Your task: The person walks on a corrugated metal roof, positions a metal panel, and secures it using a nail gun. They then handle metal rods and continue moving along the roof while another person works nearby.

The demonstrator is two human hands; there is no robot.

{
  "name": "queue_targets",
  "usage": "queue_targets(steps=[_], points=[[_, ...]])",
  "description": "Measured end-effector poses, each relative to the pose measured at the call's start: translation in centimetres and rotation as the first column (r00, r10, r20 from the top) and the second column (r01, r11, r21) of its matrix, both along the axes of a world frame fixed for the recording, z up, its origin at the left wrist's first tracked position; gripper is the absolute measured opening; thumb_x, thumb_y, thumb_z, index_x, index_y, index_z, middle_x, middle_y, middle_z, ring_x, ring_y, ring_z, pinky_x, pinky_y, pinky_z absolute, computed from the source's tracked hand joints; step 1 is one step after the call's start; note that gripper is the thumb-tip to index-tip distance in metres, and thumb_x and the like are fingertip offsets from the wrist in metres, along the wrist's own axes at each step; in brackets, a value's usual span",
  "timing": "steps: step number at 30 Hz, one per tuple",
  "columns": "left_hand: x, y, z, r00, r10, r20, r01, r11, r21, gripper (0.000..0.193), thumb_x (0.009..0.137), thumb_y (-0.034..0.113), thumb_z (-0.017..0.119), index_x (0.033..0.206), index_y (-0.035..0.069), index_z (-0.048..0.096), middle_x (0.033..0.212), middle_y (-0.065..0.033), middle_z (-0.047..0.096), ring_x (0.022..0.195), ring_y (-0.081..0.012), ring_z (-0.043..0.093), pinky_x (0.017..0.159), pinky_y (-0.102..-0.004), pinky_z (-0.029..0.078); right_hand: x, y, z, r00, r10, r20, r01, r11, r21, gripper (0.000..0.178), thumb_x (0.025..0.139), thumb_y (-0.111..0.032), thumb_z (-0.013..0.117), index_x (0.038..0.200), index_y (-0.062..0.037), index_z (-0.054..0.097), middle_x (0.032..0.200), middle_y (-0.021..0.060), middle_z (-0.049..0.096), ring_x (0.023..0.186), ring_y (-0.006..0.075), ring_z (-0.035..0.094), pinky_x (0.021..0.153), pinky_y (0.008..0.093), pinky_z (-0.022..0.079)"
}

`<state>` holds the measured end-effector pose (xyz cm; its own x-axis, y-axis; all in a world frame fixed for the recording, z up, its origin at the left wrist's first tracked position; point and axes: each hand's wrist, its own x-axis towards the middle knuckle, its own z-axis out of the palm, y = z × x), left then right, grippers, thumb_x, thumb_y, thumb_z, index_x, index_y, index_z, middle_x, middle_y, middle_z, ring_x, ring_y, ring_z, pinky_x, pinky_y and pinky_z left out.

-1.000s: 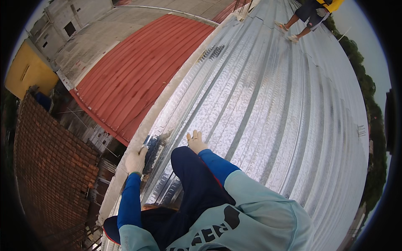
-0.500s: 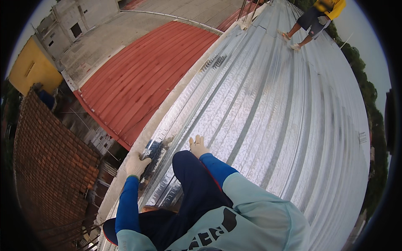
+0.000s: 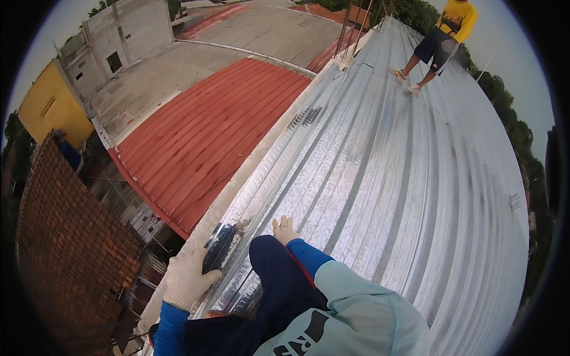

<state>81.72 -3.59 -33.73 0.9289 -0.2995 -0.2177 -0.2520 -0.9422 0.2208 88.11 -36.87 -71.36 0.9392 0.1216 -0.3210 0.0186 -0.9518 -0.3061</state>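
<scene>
I am crouched on a ribbed, shiny metal roof sheet (image 3: 350,196). White knitted gloves cover both hands, with blue sleeves behind them. At the roof's left edge, my left hand (image 3: 189,279) is open, its thumb spread away from the fingers, beside the pale concrete wall top (image 3: 234,163). Just ahead of it, a dark, reflective patch (image 3: 219,246) shows on the edge strip of the metal. My right hand (image 3: 285,230) is open too, fingers apart on the ribbed sheet, just beyond my raised knee (image 3: 267,255). Neither hand has anything visible in it.
Farther up the roof stands a person (image 3: 445,41) in a yellow top and dark shorts. Thin upright rods (image 3: 350,32) rise at the far left edge. Below the wall lie a red ribbed roof (image 3: 214,136) and a brown tiled roof (image 3: 71,237), with a drop between.
My left hand has come back toward me along the edge, thumb and fingers still spread. My right hand stays on the sheet. The view has tilted up, showing more of the other person.
</scene>
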Motion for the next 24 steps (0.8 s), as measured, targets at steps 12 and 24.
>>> queue_targets(steps=[12, 24], points=[[-3.1, -1.6, -3.9, 0.992, -0.101, -0.079, 0.103, 0.994, 0.023, 0.049, 0.081, 0.051, 0.08, 0.099, 0.006, 0.074, 0.094, -0.0184, 0.076, 0.089, -0.0378, 0.075, 0.083, -0.0506, 0.053, 1.8, -1.2, -0.7, 0.979, 0.202, 0.002, -0.201, 0.976, -0.082, 0.069, 0.103, -0.029, 0.055, 0.164, -0.0061, 0.032, 0.157, 0.046, 0.031, 0.135, 0.0654, 0.041, 0.115, 0.0697, 0.037], [0.2, -2.5, -3.3, 0.989, -0.019, -0.147, 0.022, 1.0, 0.014, 0.048, 0.081, 0.05, 0.082, 0.1, 0.006, 0.074, 0.096, -0.0185, 0.076, 0.093, -0.0383, 0.075, 0.086, -0.051, 0.053, 0.8, -1.9, -0.7, 0.982, 0.19, 0.027, -0.186, 0.978, -0.095, 0.068, 0.101, -0.015, 0.055, 0.164, -0.0084, 0.032, 0.162, 0.042, 0.027, 0.145, 0.0627, 0.035, 0.117, 0.0655, 0.041]])
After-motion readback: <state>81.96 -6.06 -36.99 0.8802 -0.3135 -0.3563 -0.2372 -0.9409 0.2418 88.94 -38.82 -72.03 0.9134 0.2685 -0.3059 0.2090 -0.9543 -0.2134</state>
